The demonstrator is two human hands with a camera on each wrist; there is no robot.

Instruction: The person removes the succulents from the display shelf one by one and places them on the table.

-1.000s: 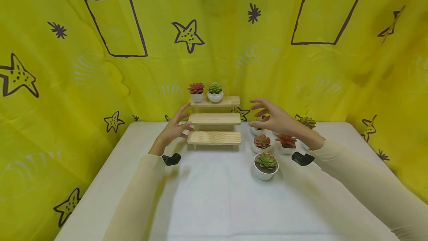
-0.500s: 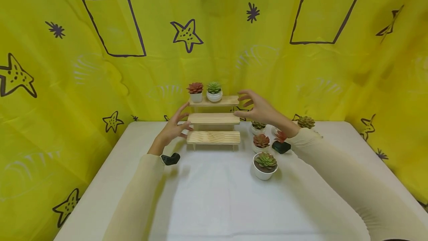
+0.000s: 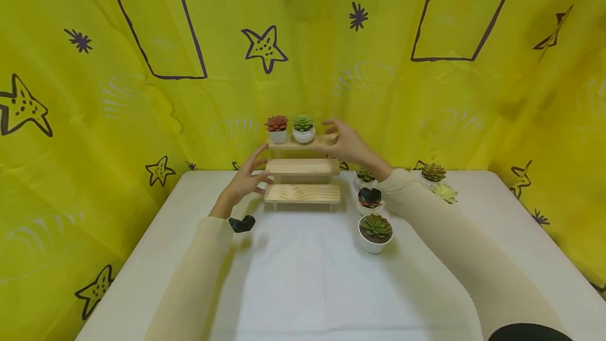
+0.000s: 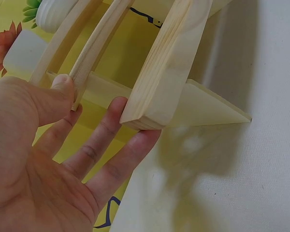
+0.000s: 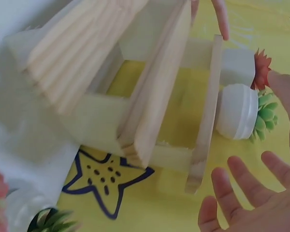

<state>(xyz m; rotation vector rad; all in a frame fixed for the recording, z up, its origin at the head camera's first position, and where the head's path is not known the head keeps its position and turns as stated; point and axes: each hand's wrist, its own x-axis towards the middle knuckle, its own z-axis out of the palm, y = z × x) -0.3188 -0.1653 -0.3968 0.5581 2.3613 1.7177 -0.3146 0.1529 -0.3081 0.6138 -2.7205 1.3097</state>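
Observation:
A three-tier wooden display stand (image 3: 303, 166) stands near the back of the table. On its top tier are a red succulent (image 3: 276, 123) in a square white pot and a green succulent (image 3: 303, 126) in a round white pot. My left hand (image 3: 243, 183) touches the stand's left end, fingers spread. In the left wrist view, its thumb lies at the end of the middle plank (image 4: 94, 48) and fingertips meet the lowest plank (image 4: 159, 72). My right hand (image 3: 349, 143) is at the top tier's right end, beside the green succulent. It holds nothing; its fingers are apart from the pot (image 5: 237, 111).
Several potted succulents stand right of the stand: a large green one (image 3: 375, 233) in front, a reddish one (image 3: 369, 209) partly covered by the wrist camera, and others (image 3: 433, 172) behind my right arm. A yellow patterned curtain (image 3: 303, 83) hangs behind the white table (image 3: 293, 288).
My right hand has moved left from above the loose succulents to the top tier's right end, near the green succulent. My left hand has stayed at the stand's left end.

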